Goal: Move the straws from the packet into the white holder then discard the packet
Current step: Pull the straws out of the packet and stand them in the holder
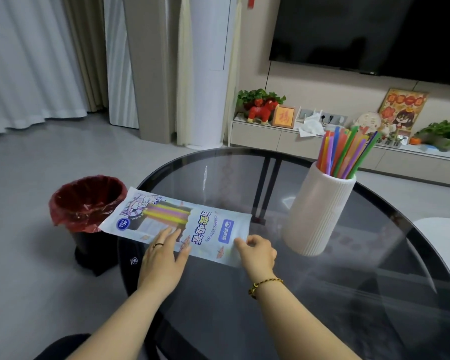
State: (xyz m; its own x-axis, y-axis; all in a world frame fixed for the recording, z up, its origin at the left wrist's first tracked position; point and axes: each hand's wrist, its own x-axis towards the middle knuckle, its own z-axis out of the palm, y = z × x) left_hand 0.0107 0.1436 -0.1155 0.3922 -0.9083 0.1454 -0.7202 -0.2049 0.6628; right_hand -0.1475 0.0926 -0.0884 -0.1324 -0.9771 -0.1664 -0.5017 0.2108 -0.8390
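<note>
The straw packet [205,224], white with blue print and a clear window, lies flat on the round glass table [322,294], its left end hanging over the table's edge. A few straws [166,213] still show through the window. My left hand [164,258] rests flat on the packet's near edge, fingers spread. My right hand [256,252] pinches the packet's right end between thumb and fingers. The white ribbed holder [317,216] stands to the right on the table, with several coloured straws [346,152] upright in it.
A black bin with a red liner [86,203] stands on the floor just left of the table, under the packet's overhanging end. A white object [442,235] sits at the table's right edge. A TV cabinet with plants and ornaments runs along the far wall.
</note>
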